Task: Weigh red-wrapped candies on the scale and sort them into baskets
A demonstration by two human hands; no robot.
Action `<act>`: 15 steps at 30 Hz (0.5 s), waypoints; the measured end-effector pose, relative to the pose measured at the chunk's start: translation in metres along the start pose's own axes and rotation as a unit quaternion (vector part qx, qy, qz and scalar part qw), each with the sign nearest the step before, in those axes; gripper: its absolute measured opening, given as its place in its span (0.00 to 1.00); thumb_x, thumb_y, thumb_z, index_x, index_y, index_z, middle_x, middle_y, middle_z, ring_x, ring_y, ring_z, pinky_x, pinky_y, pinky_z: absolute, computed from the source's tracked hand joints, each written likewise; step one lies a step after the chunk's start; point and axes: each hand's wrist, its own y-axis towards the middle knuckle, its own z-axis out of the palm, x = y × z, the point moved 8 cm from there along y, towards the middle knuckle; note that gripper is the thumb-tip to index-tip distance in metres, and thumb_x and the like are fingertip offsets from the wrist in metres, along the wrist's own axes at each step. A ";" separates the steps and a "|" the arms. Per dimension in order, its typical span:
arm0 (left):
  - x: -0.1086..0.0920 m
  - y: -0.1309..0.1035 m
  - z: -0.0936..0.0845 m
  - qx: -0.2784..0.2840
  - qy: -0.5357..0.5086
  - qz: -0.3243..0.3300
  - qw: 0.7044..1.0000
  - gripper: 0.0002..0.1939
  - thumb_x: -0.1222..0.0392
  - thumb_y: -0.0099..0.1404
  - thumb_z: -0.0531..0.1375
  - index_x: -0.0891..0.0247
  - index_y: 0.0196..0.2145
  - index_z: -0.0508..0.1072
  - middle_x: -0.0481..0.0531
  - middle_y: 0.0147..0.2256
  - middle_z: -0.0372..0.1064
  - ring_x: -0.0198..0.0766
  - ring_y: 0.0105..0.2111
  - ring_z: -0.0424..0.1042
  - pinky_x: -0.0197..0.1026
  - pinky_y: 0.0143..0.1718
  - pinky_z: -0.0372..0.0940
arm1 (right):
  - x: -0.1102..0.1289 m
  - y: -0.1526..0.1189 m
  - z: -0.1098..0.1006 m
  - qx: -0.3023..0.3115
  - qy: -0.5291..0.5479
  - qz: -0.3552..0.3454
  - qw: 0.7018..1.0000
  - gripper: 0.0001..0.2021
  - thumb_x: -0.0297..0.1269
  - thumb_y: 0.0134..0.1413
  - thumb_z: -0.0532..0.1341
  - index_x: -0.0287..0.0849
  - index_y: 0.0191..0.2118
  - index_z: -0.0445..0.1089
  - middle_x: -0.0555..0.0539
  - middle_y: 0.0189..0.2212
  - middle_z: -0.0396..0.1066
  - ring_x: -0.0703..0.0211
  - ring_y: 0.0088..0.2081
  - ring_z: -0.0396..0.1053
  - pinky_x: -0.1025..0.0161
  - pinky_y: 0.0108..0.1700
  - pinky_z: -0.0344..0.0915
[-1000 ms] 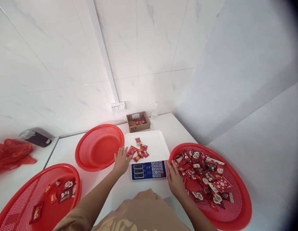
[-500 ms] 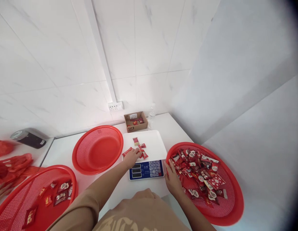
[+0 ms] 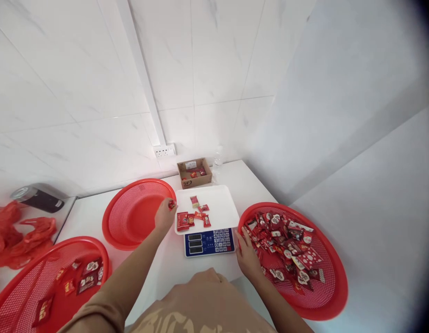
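My left hand [image 3: 165, 215] is closed on a small red candy [image 3: 172, 204] above the right edge of the empty red basket [image 3: 112, 203]. Several red wrapped candies [image 3: 194, 217] lie on the white tray [image 3: 217, 203] of a scale, whose blue keypad panel [image 3: 209, 242] faces me. To the right, my right hand [image 3: 247, 253] grips the left rim of a red basket [image 3: 339, 277] holding many wrapped sweets [image 3: 291, 245]. Its fingers curl round the rim.
A cardboard box [image 3: 194, 173] with a few candies stands behind the tray, beside a clear bottle [image 3: 218, 156]. At the lower left, another red basket [image 3: 103, 252] holds several candies. Red plastic bags [image 3: 34, 238] and a dark cylinder [image 3: 37, 198] lie at the far left.
My left hand has lifted off the tray and moved left over the basket, now with a candy. More candies show on the tray's left part. My right hand stays at the rim.
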 end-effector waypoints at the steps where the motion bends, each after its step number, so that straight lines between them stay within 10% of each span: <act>1: 0.005 0.000 -0.009 -0.027 0.027 -0.005 0.999 0.19 0.54 0.62 0.53 0.62 0.50 0.62 0.57 0.47 0.65 0.43 0.45 0.66 0.41 0.40 0.62 | 0.000 0.000 0.000 -0.002 0.002 -0.001 1.000 0.24 0.35 0.57 0.45 0.43 0.60 0.57 0.43 0.65 0.42 0.55 0.65 0.43 0.54 0.61 0.51; 4: -0.005 -0.007 -0.007 -0.014 0.099 0.055 0.993 0.22 0.55 0.63 0.53 0.64 0.53 0.62 0.61 0.52 0.61 0.48 0.50 0.62 0.46 0.47 0.58 | 0.001 0.000 0.000 -0.002 0.005 0.000 1.000 0.25 0.34 0.57 0.45 0.43 0.60 0.57 0.43 0.65 0.42 0.55 0.65 0.42 0.55 0.62 0.51; 9: -0.047 -0.037 0.057 0.165 0.156 0.196 0.954 0.18 0.54 0.63 0.53 0.59 0.49 0.67 0.57 0.44 0.69 0.46 0.49 0.63 0.47 0.49 0.55 | -0.001 0.000 0.000 -0.001 0.002 0.001 1.000 0.25 0.33 0.56 0.46 0.43 0.60 0.57 0.43 0.65 0.42 0.54 0.65 0.43 0.54 0.61 0.52; 15: -0.060 -0.038 0.085 0.207 0.177 0.200 0.941 0.16 0.69 0.60 0.51 0.59 0.45 0.70 0.56 0.40 0.69 0.41 0.40 0.69 0.41 0.41 0.59 | 0.000 0.000 0.000 -0.007 -0.003 -0.004 1.000 0.25 0.32 0.56 0.46 0.44 0.60 0.57 0.44 0.65 0.42 0.55 0.64 0.44 0.53 0.61 0.52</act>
